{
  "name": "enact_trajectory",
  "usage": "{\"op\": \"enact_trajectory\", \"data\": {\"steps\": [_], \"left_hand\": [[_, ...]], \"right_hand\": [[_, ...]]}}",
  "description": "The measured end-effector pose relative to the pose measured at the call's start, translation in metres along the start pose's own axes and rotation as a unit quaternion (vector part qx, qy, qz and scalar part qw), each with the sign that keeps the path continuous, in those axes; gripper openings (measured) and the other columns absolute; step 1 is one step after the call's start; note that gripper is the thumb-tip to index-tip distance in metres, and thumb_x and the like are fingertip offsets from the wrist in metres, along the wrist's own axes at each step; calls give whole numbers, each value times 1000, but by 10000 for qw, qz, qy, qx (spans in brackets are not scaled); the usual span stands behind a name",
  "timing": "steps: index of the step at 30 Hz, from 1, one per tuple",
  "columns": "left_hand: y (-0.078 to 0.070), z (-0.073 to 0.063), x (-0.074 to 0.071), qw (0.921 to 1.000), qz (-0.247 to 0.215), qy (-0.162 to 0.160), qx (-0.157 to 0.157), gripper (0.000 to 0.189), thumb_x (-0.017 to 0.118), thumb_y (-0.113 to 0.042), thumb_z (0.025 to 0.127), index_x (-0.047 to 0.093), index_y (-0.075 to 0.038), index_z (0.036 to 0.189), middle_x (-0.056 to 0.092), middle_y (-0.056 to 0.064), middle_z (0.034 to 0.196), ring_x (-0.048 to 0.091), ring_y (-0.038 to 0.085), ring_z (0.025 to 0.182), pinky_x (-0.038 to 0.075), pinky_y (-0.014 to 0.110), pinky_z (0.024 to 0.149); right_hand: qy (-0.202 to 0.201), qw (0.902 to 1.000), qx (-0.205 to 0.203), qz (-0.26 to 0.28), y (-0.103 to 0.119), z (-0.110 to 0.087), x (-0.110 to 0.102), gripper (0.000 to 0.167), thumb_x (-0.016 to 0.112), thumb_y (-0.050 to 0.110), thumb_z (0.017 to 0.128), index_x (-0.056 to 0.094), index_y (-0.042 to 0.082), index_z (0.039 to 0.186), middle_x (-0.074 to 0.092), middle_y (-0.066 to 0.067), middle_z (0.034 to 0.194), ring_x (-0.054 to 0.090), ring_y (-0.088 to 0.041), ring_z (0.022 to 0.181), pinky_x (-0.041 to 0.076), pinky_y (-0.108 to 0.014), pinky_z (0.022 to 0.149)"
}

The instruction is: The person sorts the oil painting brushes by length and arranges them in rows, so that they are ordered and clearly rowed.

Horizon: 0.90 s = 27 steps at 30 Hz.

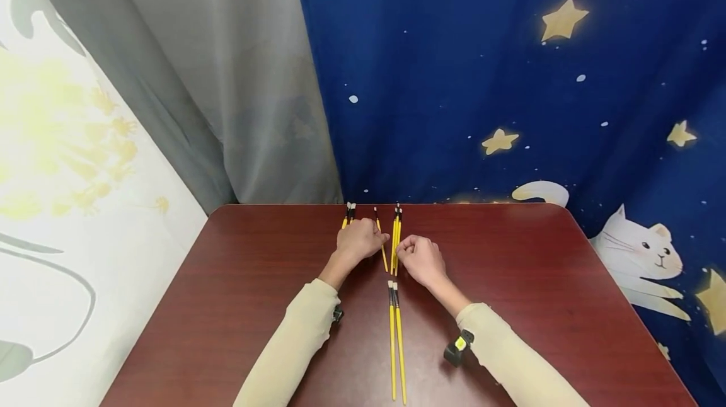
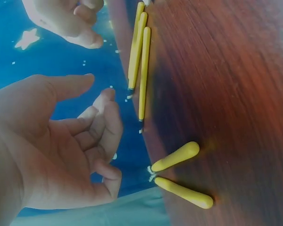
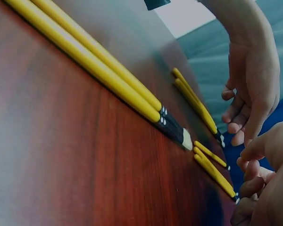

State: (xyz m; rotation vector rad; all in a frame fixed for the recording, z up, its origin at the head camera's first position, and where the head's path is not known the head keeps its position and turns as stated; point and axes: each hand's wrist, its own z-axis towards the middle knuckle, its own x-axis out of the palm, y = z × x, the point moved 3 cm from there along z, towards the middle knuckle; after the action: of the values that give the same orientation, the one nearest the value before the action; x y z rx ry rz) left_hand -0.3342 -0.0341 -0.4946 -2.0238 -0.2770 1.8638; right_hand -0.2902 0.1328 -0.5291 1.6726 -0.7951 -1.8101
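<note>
My left hand [image 1: 361,240] hovers over a pair of yellow paintbrushes [image 1: 344,223] at the far left, hiding most of their handles. In the left wrist view its fingers [image 2: 101,122] bend loosely around nothing. A thin yellow paintbrush [image 1: 385,261] lies between my hands, slightly slanted. Beside it, my right hand [image 1: 422,260] is close to a small bunch of yellow paintbrushes [image 1: 395,243], with thumb and fingertips near each other and no brush between them. Nearer to me lie two longer paintbrushes [image 1: 392,338] with pale bristles pointing away, side by side.
The brushes lie on a dark red-brown table [image 1: 255,293]. Behind its far edge hang a grey curtain [image 1: 272,92] and a blue curtain [image 1: 431,79] with stars and a cat. A patterned white surface [image 1: 85,218] borders the left side.
</note>
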Motion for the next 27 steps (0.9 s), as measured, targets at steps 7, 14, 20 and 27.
{"op": "enact_trajectory", "data": {"steps": [7,14,20,27], "left_hand": [[4,16,8,9976,499,-144,-461,43,74,-47,96,63,-18,66,69,4,77,65,24,70,55,48,79],[9,24,10,9962,565,-88,-649,34,76,-44,95,73,-14,79,77,11,96,73,34,92,52,61,99],[7,32,9,9952,619,62,-751,32,75,-45,95,75,-13,94,77,14,109,73,37,102,51,62,101],[7,42,15,9934,626,294,-915,34,74,-46,96,74,-13,96,76,13,111,72,37,103,51,62,102]], "right_hand": [[-122,9993,124,-329,1,18,6,7,71,27,91,75,25,86,68,7,75,65,-18,74,44,-33,61],[-125,9987,97,-488,4,29,8,8,78,30,91,76,25,84,70,6,75,67,-20,74,44,-34,59],[-310,9959,28,-844,5,40,12,19,82,37,90,74,26,76,73,4,77,70,-24,76,49,-41,60],[-548,9890,-150,-1365,4,58,21,24,81,38,91,71,24,75,72,0,78,72,-31,79,56,-49,67]]}}
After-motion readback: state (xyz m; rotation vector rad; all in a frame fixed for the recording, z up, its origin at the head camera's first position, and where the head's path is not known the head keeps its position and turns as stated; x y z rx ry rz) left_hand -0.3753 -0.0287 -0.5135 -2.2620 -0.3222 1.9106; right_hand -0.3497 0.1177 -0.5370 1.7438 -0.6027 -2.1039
